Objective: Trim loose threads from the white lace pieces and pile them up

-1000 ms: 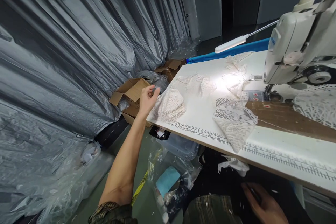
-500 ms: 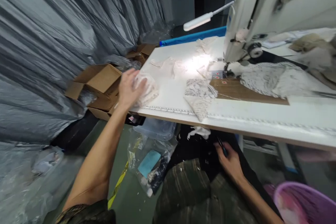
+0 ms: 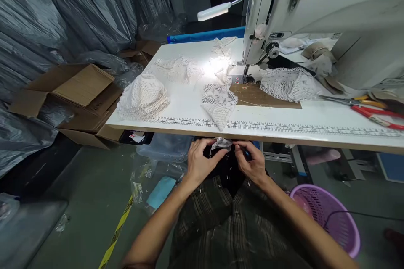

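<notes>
Over my lap, just below the table's front edge, my left hand (image 3: 203, 160) is closed on a small white lace piece (image 3: 221, 143), pinching it between thumb and fingers. My right hand (image 3: 251, 162) is closed beside it, its fingertips at the lace's right end. A small dark tool, which looks like thread snips (image 3: 250, 156), is mostly hidden inside that hand. Above the hands, a lace cup piece (image 3: 220, 105) lies at the table edge. A pile of white lace pieces (image 3: 143, 97) sits on the table's left corner.
The sewing machine (image 3: 260, 21) stands on the white table (image 3: 189, 113), with lace (image 3: 288, 84) right of its needle. Red-handled scissors (image 3: 378, 115) lie at the right. Open cardboard boxes (image 3: 83, 84) stand left, and a purple basket (image 3: 350, 227) is on the floor.
My left hand has left the lace pile and come to my lap, now holding a lace piece. My right hand has moved up beside it. The view has shifted right.
</notes>
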Motion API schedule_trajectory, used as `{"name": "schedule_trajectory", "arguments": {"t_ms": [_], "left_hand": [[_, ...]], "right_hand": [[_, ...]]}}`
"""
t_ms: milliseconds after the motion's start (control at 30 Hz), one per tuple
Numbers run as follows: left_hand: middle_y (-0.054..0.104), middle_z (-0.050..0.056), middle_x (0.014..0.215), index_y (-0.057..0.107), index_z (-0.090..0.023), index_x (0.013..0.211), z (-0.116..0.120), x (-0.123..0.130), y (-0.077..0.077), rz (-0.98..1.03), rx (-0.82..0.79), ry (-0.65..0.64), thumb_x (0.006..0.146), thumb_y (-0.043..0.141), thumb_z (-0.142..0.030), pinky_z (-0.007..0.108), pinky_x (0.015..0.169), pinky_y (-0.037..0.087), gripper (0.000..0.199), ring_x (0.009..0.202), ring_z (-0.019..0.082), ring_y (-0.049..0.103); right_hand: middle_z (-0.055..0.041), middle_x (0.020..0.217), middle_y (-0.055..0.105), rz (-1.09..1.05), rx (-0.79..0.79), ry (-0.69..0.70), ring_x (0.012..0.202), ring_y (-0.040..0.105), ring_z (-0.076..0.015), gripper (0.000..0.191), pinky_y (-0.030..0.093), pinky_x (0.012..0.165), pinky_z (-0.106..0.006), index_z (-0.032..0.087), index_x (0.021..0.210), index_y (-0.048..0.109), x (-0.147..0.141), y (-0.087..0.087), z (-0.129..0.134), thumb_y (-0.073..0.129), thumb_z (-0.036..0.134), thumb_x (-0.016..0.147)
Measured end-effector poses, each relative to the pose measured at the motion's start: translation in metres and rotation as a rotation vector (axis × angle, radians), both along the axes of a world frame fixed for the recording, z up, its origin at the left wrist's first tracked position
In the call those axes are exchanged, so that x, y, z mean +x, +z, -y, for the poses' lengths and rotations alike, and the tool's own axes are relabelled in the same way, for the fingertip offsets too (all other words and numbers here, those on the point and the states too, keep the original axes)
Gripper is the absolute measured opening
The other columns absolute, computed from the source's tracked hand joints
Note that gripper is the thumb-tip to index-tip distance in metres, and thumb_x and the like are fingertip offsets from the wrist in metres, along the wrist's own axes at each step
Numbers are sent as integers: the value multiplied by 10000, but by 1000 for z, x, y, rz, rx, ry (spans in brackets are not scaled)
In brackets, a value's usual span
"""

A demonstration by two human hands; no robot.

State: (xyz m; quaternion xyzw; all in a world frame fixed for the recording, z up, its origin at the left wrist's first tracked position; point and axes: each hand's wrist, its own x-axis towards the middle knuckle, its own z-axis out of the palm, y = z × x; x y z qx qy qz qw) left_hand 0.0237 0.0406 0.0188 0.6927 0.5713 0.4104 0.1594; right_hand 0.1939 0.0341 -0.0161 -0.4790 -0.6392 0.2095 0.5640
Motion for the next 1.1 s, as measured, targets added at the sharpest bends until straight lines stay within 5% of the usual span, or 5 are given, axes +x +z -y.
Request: {"name": "schedule_trajectory", "arguments": {"t_ms": [100,267,500,833,1100], "left_hand": [[714,39,807,682,-176,855,-3,16,-4,204,-159,5,771,717,-386,294,754,494,229,778,184,643],[618,12,740,679,-142,799,1,1,8,511,-421,-338,809,664,-338,236,640,440,197,664,128,546],[586,54,804,671,-130,703,34,-47,39,443,-600,-822,760,718,-289,259,672,427,175,727,147,542],[665,60,984,652,-177,1094,49,-40,0,739,-839,-404,692,810,-307,207,643,451,451,771,130,598],[723,51,811,748,-142,875,50,-39,-1,673,-810,-339,754,764,-346,248,678,473,238,731,156,632]], "right_hand": [[-44,773,679,19,18,-11,655,631,-157,171,510,612,-271,199,982,672,6,1,2,522,193,901],[-102,1011,704,-2,-14,74,935,657,-220,241,531,813,-356,214,1092,685,9,8,5,512,263,931],[-47,813,666,-223,-551,675,595,524,-115,390,431,514,-234,162,1002,706,0,27,38,641,507,834],[42,609,418,-131,-725,669,575,349,-94,317,309,510,-228,171,678,532,0,18,57,645,425,829],[28,654,470,52,-652,603,611,405,-118,377,323,567,-248,179,765,562,2,17,49,431,477,956]]}}
